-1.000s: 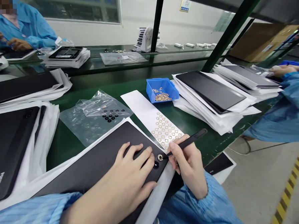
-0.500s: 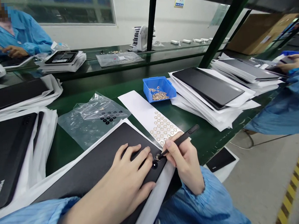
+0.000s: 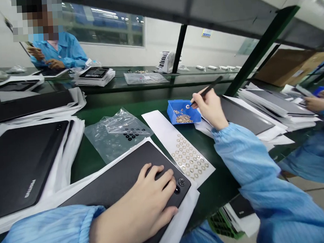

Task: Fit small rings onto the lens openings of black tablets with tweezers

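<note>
My left hand [image 3: 147, 205] lies flat with fingers spread on the black back of a tablet [image 3: 123, 170]. Near the tablet's corner are two camera spots, a silvery ring [image 3: 181, 182] and a glossy black circle [image 3: 177, 190] beside my fingertips. My right hand [image 3: 210, 106] grips black tweezers [image 3: 214, 84] over the blue bin [image 3: 197, 116]. A small tan ring [image 3: 187, 106] is at the tweezers' tip. More tan rings [image 3: 184, 118] are heaped inside the bin. A white sheet [image 3: 158, 127] with rows of ring-shaped stickers [image 3: 191, 158] lies beside the tablet.
A clear plastic bag [image 3: 105, 135] with small black discs [image 3: 130, 134] lies behind the tablet. Stacks of tablets with white sheets stand left [image 3: 31, 161] and right [image 3: 245, 117]. A co-worker [image 3: 58, 54] sits across the bench; another person's hand [image 3: 313, 102] shows at right. A green post [image 3: 264, 47] rises behind.
My right hand has moved with the tweezers from the tablet's camera corner, up and away, to the blue bin. A tan ring now shows at the tip. My left hand stays on the tablet.
</note>
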Demonstrator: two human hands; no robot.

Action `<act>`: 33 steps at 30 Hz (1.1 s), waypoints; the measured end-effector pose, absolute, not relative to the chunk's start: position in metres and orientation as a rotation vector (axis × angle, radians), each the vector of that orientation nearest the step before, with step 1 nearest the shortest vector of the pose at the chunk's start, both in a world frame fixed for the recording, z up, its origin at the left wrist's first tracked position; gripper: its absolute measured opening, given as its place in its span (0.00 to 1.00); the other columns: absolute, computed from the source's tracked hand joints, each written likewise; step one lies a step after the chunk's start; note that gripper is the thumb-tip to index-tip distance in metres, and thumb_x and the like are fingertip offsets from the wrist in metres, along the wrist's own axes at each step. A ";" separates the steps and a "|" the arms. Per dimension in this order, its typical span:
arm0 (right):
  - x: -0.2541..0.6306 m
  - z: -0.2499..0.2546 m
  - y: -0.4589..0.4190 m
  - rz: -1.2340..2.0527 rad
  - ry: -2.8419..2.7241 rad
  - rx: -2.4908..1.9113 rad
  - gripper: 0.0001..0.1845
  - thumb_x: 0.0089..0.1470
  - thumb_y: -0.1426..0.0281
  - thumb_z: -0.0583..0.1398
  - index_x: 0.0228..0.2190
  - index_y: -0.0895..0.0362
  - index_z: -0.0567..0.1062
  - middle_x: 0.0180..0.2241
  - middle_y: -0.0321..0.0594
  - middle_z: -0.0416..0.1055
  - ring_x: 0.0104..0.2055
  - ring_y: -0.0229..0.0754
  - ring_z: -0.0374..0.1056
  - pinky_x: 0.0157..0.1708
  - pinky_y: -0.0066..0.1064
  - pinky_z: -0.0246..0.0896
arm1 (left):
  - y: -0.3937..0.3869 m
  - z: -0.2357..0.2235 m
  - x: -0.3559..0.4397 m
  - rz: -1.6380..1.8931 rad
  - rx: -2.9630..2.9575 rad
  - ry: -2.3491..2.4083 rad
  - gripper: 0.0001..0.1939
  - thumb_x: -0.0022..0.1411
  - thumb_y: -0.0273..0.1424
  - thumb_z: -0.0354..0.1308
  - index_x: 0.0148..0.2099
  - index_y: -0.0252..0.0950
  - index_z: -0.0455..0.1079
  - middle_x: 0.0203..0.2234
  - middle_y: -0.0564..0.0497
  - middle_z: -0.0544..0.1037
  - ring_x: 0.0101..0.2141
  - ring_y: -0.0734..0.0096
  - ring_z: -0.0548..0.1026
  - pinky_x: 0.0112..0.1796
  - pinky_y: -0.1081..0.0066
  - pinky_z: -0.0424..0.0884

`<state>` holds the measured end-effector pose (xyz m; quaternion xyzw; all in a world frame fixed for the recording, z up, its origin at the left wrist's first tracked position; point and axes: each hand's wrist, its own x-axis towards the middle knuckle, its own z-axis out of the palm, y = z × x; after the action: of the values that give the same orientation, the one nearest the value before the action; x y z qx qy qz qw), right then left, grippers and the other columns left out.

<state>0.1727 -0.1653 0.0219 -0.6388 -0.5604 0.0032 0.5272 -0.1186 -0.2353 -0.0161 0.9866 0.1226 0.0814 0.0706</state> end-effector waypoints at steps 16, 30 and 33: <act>0.187 0.020 -0.110 0.134 -1.613 -1.752 0.07 0.56 0.72 0.50 0.26 0.53 0.57 0.25 0.42 0.71 0.28 0.42 0.66 0.32 0.33 0.62 | -0.235 -0.010 -0.119 0.215 2.887 0.388 0.15 0.66 0.39 0.52 0.48 0.33 0.66 0.49 0.45 0.70 0.51 0.55 0.65 0.52 0.54 0.61; 0.046 -0.023 -0.094 0.468 -2.400 -1.437 0.07 0.42 0.77 0.65 0.19 0.60 0.71 0.18 0.34 0.67 0.21 0.35 0.62 0.23 0.24 0.51 | -0.152 0.015 -0.142 0.326 2.472 1.002 0.11 0.63 0.29 0.53 0.29 0.32 0.68 0.26 0.49 0.72 0.33 0.65 0.70 0.40 0.65 0.65; 0.045 -0.028 -0.088 0.429 -2.386 -1.455 0.08 0.47 0.79 0.62 0.19 0.62 0.72 0.17 0.35 0.67 0.21 0.35 0.61 0.24 0.24 0.50 | -0.122 0.003 -0.147 0.278 2.279 1.115 0.17 0.67 0.30 0.49 0.25 0.32 0.65 0.19 0.54 0.68 0.24 0.72 0.68 0.32 0.69 0.66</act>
<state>0.0452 -0.0883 -0.0277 -0.5081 -0.8336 0.1500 0.1563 -0.1473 -0.1219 0.0034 0.8544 0.4181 0.1041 0.2905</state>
